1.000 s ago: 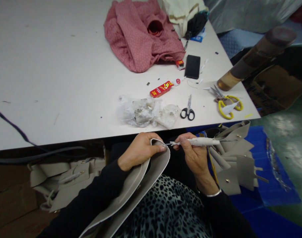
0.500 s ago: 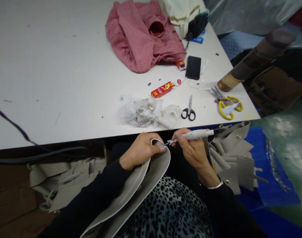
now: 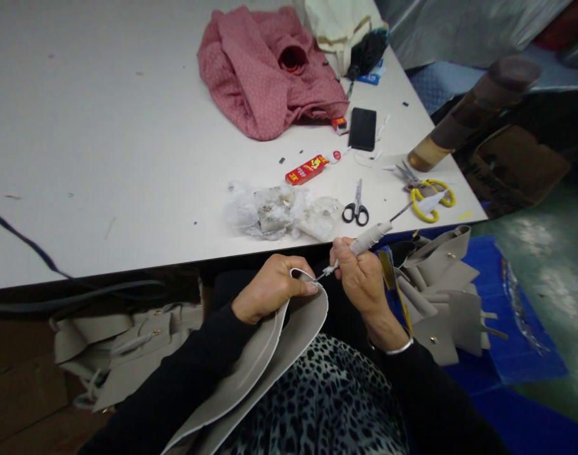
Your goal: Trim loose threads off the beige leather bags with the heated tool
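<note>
One grey leather panel is held over the lap, its curved edge pinched by the left hand. One white-wrapped tool is gripped by the right hand, tip at that edge. Two scissors are counted on the table: black-handled, yellow-handled.

Scissors: you have two pairs, black-handled scissors and yellow-handled scissors.
Phone: one.
Glue tube: one.
Pink cloth: one.
Your hands: two, left hand, right hand.

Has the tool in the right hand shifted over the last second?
Yes. The tool has swung from level to tilted, its back end now up over the table edge.
</note>
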Motion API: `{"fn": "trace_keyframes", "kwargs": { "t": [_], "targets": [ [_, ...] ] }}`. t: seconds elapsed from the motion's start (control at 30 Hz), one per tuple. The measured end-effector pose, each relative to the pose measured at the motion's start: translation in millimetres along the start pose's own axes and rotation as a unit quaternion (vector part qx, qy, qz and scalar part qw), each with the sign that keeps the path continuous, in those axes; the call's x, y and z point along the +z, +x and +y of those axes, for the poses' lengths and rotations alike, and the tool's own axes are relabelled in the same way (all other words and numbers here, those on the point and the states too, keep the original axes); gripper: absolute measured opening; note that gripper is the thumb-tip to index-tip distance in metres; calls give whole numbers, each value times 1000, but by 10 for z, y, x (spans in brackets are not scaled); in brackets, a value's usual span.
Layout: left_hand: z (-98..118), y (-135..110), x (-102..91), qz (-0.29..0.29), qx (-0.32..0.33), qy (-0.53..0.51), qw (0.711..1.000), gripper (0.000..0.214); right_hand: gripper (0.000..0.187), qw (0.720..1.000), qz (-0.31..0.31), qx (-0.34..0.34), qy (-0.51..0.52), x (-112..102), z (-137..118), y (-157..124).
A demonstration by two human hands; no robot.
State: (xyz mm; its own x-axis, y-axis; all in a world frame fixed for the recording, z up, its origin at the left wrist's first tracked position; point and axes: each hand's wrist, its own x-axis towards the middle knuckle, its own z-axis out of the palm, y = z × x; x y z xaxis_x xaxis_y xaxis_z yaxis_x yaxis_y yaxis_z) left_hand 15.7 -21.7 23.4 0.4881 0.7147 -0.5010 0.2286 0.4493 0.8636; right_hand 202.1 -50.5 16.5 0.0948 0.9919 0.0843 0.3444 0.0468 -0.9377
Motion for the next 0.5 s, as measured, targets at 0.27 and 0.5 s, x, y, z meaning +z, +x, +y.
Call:
{"fn": "trace_keyframes", "kwargs": {
  "t": [0.27,0.5],
  "targets": [
    [6,-106,9,22,40,20,999,15,35,978,101,-24,183,33,20,-209],
    [-18,-267,67,44,71,27,996,13,29,986,30,16,162,14,-90,-432]
  ]
}}
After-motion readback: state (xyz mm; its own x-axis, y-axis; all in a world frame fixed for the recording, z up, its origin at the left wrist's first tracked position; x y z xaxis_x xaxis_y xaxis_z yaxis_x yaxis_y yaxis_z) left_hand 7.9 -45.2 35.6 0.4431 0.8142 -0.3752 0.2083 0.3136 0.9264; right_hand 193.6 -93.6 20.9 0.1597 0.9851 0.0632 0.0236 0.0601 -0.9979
